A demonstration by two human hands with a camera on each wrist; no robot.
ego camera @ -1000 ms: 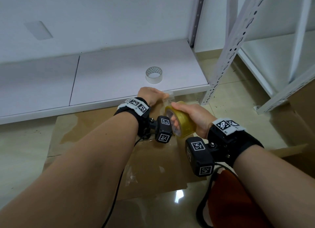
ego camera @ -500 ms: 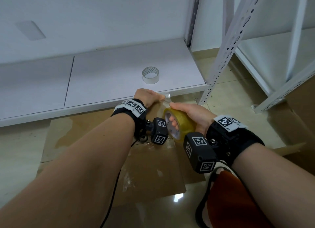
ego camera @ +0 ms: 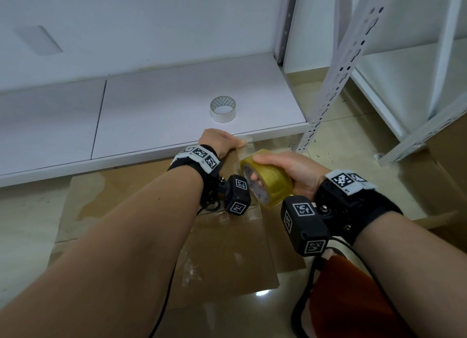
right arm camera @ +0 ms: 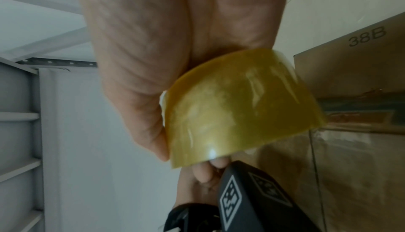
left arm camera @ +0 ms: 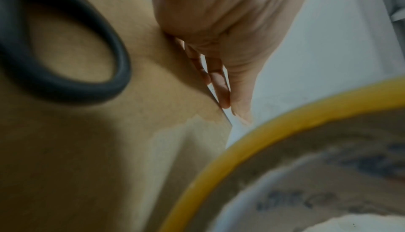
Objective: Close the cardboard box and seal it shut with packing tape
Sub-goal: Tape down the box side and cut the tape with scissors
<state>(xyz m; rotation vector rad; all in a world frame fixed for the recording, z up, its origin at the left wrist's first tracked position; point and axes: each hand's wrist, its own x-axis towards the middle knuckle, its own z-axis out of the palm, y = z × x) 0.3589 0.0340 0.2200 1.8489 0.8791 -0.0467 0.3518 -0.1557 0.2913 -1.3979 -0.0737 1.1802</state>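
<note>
A brown cardboard box [ego camera: 227, 249] lies on the floor with its top flaps down, old clear tape glinting on them. My left hand [ego camera: 219, 142] reaches over the box's far edge. Its fingers [left arm camera: 221, 97] lie straight down the far side, pressing the end of a clear tape strip [ego camera: 243, 149] there. My right hand [ego camera: 285, 166] grips a yellowish packing tape roll [ego camera: 267, 178] just above the box top, fingers through its core. The strip runs from this roll [right arm camera: 230, 105] to the far edge. The roll's rim [left arm camera: 252, 140] fills the lower right of the left wrist view.
A low white shelf board [ego camera: 164, 115] stands right behind the box, with a small clear tape roll [ego camera: 223, 109] on it. A perforated metal upright [ego camera: 328, 85] rises at the shelf's corner. Another cardboard box [ego camera: 444, 173] sits at the right. A black cable [left arm camera: 118, 59] loops over the box.
Both hands keep their places, the left at the far edge and the right on the roll. Only the view has shifted slightly.
</note>
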